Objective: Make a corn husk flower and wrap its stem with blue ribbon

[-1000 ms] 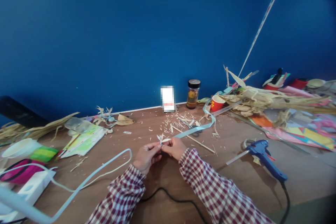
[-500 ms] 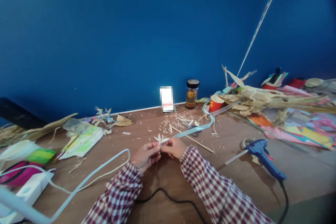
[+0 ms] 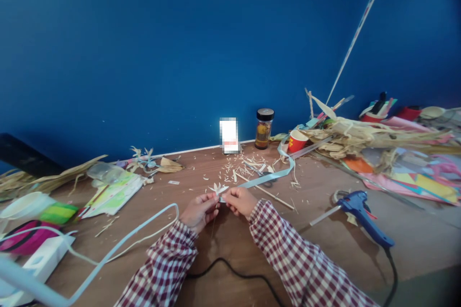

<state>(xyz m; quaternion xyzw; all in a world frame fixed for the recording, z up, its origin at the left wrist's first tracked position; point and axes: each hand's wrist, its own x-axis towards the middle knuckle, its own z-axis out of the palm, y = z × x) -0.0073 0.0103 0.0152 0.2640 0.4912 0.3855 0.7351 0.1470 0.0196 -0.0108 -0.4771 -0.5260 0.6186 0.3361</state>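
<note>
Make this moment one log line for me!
left hand: pinching pale flower | right hand: pinching blue ribbon | glue gun: unheld

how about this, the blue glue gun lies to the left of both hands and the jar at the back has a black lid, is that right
The side is wrong: the head view shows the blue glue gun to the right of both the left hand and the right hand. The jar at the back does have a black lid.
</note>
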